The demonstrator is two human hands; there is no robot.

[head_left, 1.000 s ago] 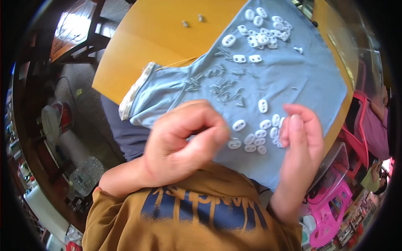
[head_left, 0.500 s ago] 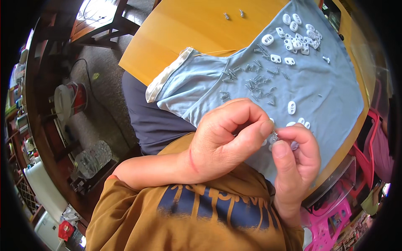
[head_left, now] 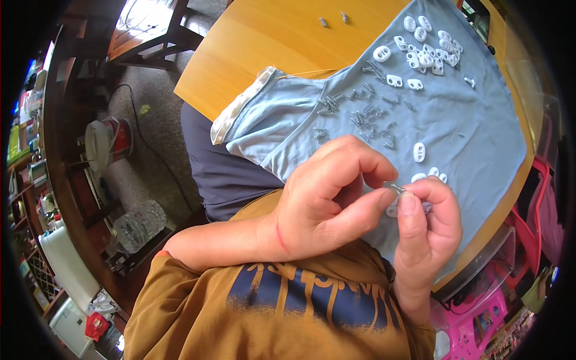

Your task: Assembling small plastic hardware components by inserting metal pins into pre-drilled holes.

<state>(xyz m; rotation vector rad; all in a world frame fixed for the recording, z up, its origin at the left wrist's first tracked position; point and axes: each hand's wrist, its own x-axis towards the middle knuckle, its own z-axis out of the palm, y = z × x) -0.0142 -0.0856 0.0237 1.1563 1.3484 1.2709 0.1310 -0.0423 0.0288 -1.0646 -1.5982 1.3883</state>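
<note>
My right hand (head_left: pixel 429 225) pinches a small metal coil spring (head_left: pixel 397 188) between thumb and forefinger, its coils sticking out toward the left. Close beside it, my left hand (head_left: pixel 333 201) has its thumb and forefinger parted, with the thumb tip next to the spring. Beneath the fingertips a white plastic piece (head_left: pixel 392 211) shows in part; I cannot tell whether it is held. Beyond the hands, several loose springs (head_left: pixel 366 114) lie scattered on a light blue cloth (head_left: pixel 480 132). White two-holed plastic pieces (head_left: pixel 419 152) lie on it too, many heaped at the far right (head_left: pixel 427 58).
The cloth covers much of a yellow wooden table (head_left: pixel 258 42). Two small metal pieces (head_left: pixel 333 20) lie on the bare wood. A white plunger-like piece (head_left: pixel 470 82) is near the right edge. At left on the floor stand a bucket (head_left: pixel 99 144) and a clear plastic bottle (head_left: pixel 139 227).
My left thumb and forefinger have come apart from the spring, which stays in my right fingers. More of the spring now shows. The view has shifted slightly.
</note>
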